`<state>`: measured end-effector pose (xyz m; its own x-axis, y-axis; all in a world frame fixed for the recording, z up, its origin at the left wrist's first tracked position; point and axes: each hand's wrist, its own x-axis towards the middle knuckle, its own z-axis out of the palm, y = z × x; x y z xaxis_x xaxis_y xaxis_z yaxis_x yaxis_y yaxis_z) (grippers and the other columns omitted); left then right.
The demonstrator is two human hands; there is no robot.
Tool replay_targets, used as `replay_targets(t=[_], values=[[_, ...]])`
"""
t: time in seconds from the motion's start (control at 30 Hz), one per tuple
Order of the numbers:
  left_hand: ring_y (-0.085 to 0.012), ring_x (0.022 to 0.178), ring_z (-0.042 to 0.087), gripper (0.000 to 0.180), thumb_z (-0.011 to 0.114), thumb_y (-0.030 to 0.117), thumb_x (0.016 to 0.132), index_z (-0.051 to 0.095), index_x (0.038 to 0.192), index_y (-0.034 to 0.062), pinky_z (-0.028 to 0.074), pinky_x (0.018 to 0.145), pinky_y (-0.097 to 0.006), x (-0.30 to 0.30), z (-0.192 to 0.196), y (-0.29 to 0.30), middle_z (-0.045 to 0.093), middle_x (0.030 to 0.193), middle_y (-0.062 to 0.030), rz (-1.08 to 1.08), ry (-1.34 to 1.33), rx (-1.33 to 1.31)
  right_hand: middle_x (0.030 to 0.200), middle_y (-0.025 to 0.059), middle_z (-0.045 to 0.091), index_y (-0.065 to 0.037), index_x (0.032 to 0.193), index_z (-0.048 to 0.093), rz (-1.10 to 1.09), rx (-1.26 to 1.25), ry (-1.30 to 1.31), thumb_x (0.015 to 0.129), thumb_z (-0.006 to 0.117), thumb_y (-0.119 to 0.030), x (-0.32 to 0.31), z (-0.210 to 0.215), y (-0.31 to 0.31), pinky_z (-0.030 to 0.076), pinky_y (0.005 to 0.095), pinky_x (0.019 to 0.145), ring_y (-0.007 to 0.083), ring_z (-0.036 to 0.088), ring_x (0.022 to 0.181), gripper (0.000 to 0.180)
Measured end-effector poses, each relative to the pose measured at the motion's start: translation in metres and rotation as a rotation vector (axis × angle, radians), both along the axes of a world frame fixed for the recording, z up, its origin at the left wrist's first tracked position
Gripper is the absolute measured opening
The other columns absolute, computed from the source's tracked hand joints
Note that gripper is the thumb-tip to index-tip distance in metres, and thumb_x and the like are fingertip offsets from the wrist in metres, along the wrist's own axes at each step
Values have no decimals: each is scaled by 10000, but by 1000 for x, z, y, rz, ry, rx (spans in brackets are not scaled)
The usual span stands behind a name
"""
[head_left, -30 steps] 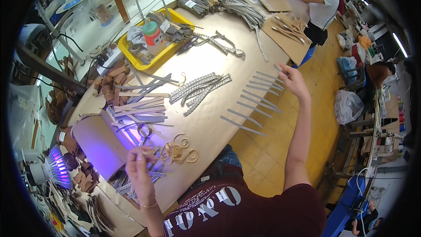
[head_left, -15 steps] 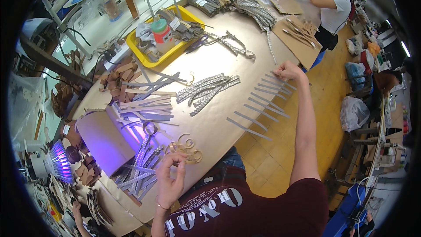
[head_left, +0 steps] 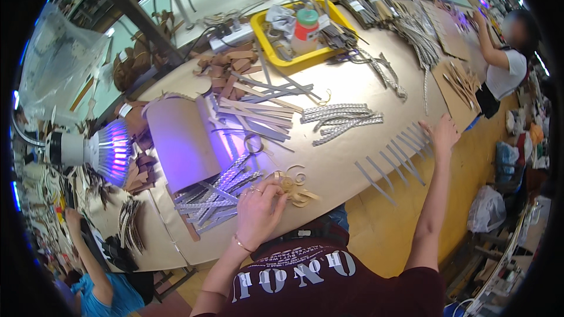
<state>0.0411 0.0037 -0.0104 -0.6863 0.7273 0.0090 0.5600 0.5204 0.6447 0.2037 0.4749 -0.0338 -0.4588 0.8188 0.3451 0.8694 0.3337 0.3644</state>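
My left hand point(head_left: 258, 214) is at the table's near edge, fingers bent together at a small heap of curled, yellowish thin strips point(head_left: 301, 191). Whatever lies between its fingertips is too small to make out. With thumb and fingers apart, my right hand point(head_left: 442, 135) is at the far end of a row of flat grey strips point(head_left: 395, 164). The strips lie side by side, their ends jutting over the table edge. Several braided grey-and-white straps point(head_left: 341, 118) rest in the middle of the table. Scissors point(head_left: 254, 143) lie beside a pile of grey strips point(head_left: 217, 202).
A yellow tray point(head_left: 298, 66) holding a green-lidded jar point(head_left: 306, 26) stands at the back. A lit lamp point(head_left: 111, 151) shines onto a curved brown board point(head_left: 179, 141) at left. Bundled strips point(head_left: 367, 6) lie at the back right. Co-workers sit at far right and lower left.
The view has swung left, so things on the table appear farther right. My left hand has come down to the curled strips. My right hand's fingers have spread from a closed grip.
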Motion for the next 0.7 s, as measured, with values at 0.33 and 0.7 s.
replay_targets(t=[0.33,0.7], values=[[-296,991,636,224,656,112,840,645,1062,89,466,909,-421,2,-5,-3,642,1172,-100,-8,113,181,887,116,699,-16,929,713,888,-814,679,882,730,-185,-160,2,-186,502,358,800,253,680,835,176],[-303,1398,405,399,526,221,909,615,1269,76,235,1210,-481,78,-88,83,497,1453,-121,-793,655,53,875,84,686,-11,982,692,655,-916,859,902,712,-130,-104,30,-203,486,295,764,153,634,809,144]])
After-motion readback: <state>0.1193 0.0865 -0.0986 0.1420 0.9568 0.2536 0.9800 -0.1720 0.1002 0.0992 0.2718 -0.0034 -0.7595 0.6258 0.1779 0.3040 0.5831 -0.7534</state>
